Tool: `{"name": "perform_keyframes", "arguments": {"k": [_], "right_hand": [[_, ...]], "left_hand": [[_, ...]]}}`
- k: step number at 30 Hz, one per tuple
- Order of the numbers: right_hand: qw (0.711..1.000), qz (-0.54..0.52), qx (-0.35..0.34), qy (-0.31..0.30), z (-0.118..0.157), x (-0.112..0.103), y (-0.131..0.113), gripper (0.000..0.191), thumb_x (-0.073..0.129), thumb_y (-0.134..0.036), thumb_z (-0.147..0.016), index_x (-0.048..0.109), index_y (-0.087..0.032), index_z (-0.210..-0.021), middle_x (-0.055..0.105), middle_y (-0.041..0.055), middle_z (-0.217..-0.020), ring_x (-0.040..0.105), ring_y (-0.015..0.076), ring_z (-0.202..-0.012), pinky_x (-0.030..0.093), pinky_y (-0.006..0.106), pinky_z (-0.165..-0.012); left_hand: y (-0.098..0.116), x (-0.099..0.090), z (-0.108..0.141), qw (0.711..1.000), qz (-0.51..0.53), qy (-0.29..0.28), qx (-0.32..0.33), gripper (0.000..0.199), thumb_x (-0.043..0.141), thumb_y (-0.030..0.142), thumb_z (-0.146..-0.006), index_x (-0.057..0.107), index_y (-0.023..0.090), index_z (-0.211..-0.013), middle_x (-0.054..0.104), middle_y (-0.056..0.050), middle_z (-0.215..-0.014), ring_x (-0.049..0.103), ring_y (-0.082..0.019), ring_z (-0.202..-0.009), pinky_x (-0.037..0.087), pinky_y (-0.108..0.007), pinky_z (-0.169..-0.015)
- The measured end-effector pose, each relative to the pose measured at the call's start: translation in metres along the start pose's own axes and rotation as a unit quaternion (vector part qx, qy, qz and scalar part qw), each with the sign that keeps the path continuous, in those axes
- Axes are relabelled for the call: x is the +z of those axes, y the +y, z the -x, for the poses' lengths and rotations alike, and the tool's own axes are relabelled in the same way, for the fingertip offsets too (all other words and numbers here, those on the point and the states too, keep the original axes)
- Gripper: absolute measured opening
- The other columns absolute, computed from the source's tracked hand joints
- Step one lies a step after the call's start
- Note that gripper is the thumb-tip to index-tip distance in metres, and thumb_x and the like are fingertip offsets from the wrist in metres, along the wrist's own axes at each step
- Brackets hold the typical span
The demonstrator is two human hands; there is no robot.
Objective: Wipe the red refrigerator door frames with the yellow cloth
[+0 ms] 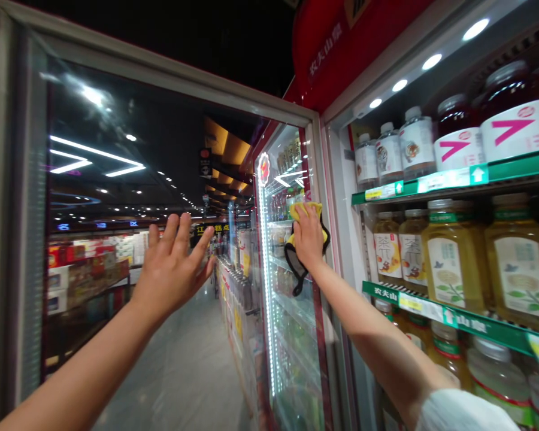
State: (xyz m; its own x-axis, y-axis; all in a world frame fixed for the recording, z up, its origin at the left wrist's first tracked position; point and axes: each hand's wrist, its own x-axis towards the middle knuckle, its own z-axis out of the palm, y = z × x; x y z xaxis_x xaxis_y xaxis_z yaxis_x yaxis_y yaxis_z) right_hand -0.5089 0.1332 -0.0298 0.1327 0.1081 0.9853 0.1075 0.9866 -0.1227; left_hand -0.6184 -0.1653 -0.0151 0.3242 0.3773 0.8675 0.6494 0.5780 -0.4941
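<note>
An open glass fridge door (161, 114) fills the left and middle of the head view. My left hand (168, 269) is raised in front of the pane, fingers spread and holding nothing; whether it touches the glass I cannot tell. Near the hinge side of the door, my right hand (308, 236) presses a yellow and dark grey cleaning cloth (297, 263) against the glass. Part of the cloth hangs below the palm, ending in a dark loop.
To the right, the fridge shelves (420, 185) hold several bottles of drinks, including a yellow tea bottle (449, 257). Through the pane show another lit fridge (269, 299), a grey floor (188, 359) and stocked store displays (85, 269).
</note>
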Motion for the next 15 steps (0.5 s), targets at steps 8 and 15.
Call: {"name": "perform_keyframes", "arguments": {"k": [8, 15], "right_hand": [[0.972, -0.022, -0.197, -0.125, 0.028, -0.021, 0.009, 0.044, 0.046, -0.027, -0.1, 0.056, -0.028, -0.143, 0.051, 0.0058, -0.155, 0.031, 0.0254, -0.153, 0.035, 0.052, -0.122], [0.998, -0.022, -0.061, -0.007, -0.038, 0.014, -0.026, 0.047, 0.041, -0.027, -0.102, 0.052, -0.022, -0.147, 0.048, 0.011, -0.156, 0.027, 0.0288, -0.154, 0.031, 0.057, -0.124]], "left_hand": [[-0.004, 0.006, 0.004, 1.0, 0.005, 0.001, 0.002, 0.088, 0.072, 0.026, -0.084, 0.028, 0.037, -0.159, 0.011, -0.013, -0.17, 0.019, -0.043, -0.154, 0.022, -0.073, -0.119], [-0.002, 0.004, 0.007, 0.999, -0.04, -0.01, 0.008, 0.097, 0.074, 0.024, -0.082, 0.018, 0.037, -0.161, 0.007, -0.015, -0.169, 0.016, -0.041, -0.154, 0.025, -0.07, -0.119]]}}
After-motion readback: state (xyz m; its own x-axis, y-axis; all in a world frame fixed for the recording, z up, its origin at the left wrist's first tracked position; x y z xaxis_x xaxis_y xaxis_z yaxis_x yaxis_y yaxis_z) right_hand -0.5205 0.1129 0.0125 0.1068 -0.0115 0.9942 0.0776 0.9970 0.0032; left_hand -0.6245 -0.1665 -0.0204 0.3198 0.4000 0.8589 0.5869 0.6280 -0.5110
